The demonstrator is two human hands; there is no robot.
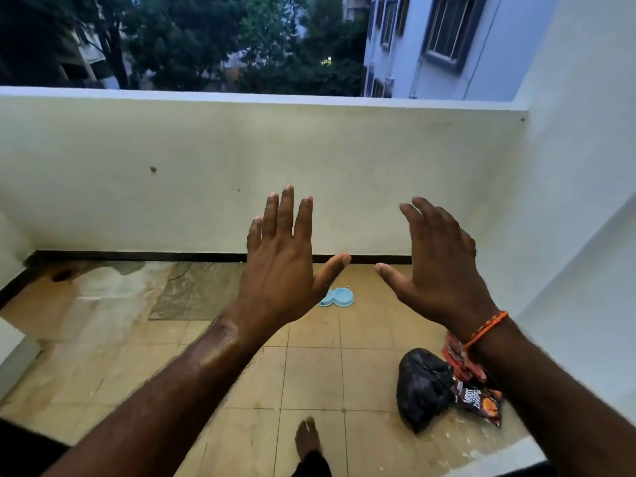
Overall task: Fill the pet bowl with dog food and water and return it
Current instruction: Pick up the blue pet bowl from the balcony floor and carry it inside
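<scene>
While both hands hung empty in air, left hand (pixel 282 256) and right hand (pixel 437 266) spread flat, fingers apart, blue pet bowl (pixel 339 297) sat on floor tiles (pixel 309 376) near parapet wall (pixel 309 173), untouched. Step: approach. Next, likely: crouch, pick up bowl.

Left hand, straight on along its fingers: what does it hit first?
Probably the balcony wall. The left hand is open, empty, fingers aimed forward and up at it. Nothing shows between them, though depth is unclear. The pet bowl lies lower, off that line.

Pet bowl (pixel 339 297) on floor (pixel 309 373) near back wall (pixel 241 166), bag (pixel 421 390) nearer, to its right
</scene>
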